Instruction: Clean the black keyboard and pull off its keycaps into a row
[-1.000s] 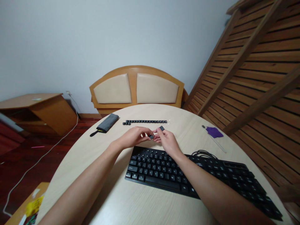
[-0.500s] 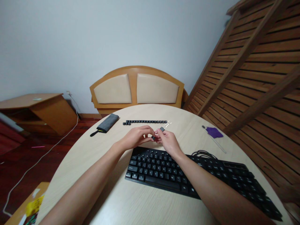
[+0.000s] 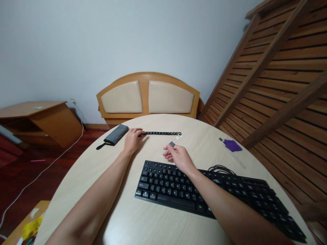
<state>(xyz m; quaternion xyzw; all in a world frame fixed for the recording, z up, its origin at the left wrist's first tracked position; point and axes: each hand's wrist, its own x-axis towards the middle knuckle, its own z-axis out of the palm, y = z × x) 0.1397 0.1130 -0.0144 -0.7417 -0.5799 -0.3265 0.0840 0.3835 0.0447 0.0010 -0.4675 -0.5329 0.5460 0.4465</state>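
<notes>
Pinching the wire puller (image 3: 172, 144) in your right hand (image 3: 180, 157), grip closed, your left hand (image 3: 133, 141) at the left end of the far keycap row (image 3: 163, 133), its hold unclear.

My left hand (image 3: 133, 137) covers one end of the row of keycaps (image 3: 163, 133), so I can't fairly say whether I grip one; their markings are too small to read. My right hand (image 3: 178, 157) hides the middle of the wire tool (image 3: 172, 144). My right forearm (image 3: 224, 197) blocks part of the keyboard (image 3: 168, 185) and runs off the bottom edge. The yellow thing (image 3: 32, 228) at lower left is too blurred to name.
</notes>
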